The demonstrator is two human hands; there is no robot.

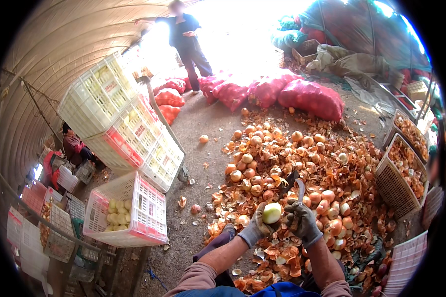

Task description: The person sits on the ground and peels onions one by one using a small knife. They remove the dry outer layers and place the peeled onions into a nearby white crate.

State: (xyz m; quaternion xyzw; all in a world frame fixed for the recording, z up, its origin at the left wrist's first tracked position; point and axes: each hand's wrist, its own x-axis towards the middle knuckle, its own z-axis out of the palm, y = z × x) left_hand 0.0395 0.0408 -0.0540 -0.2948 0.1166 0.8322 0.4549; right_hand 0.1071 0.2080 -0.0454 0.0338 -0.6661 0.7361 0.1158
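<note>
A pale, peeled onion [272, 213] rests in the gloved fingers of my left hand [258, 226]. Close beside it, my right hand [301, 222], also gloved, grips a knife with a curved metal blade [301, 187] pointing up and away from me. The handle is hidden in my fist. Under and beyond both hands spreads a heap of loose onion skins [342, 178]. Unpeeled brown onions [254, 178] lie on its far left side, and more onions [332, 211] are piled just right of my right hand.
At left stands a white plastic crate [130, 222] holding peeled onions [118, 213], near stacked full crates [133, 128]. Red mesh sacks [312, 98] line the far side. Crates of skins [399, 178] stand at right. One person [187, 37] stands beyond the sacks; another [76, 146] sits far left.
</note>
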